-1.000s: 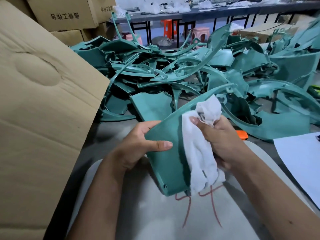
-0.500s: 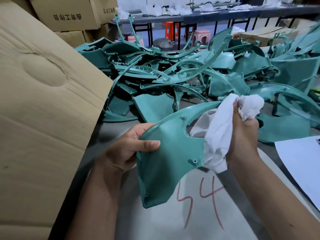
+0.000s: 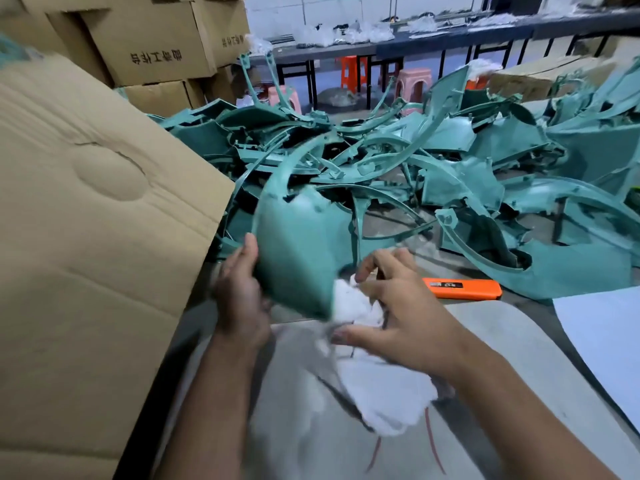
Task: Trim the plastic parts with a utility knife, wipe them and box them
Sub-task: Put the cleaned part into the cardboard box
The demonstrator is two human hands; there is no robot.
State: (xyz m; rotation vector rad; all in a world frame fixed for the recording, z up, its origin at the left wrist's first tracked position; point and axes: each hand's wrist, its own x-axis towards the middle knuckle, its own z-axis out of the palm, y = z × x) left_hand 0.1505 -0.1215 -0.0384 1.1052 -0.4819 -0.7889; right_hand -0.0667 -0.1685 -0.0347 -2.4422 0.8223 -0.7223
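Workshop setting: a grey tabletop [image 3: 381, 237] carries the work, with a long dark bench [image 3: 450, 39] and orange and pink stools [image 3: 412, 81] at the back wall.

Containers: a large corrugated cardboard box [image 3: 86, 237] stands just left of the left hand, its flap dented with a shallow oval; its contents are not visible. Closed cartons [image 3: 156, 39] printed with characters are stacked beyond it. A further open carton [image 3: 540, 76] sits far right of the hands, contents unclear.

Left hand [image 3: 242, 296]: its grip is closed on the rim of a teal plastic part [image 3: 298, 254], thumb on the near face, fingers behind. The part is a smooth, curved moulded panel tapering to a thin arched strip at the top, held raised and tilted above the tabletop.

Right hand [image 3: 398, 320]: fingers spread and relaxed, the grip open, resting over a crumpled white cloth [image 3: 374, 358] that touches the lower corner of the held part; the image is blurred here.

Beyond both hands lies a tangled heap of teal parts [image 3: 450, 174], panels and thin curved ribs. An orange utility knife [image 3: 462, 289] lies flat just right of the right hand. A pale rounded sheet [image 3: 519, 358] with red marks lies under the forearms; white paper [image 3: 602, 341] lies further right.
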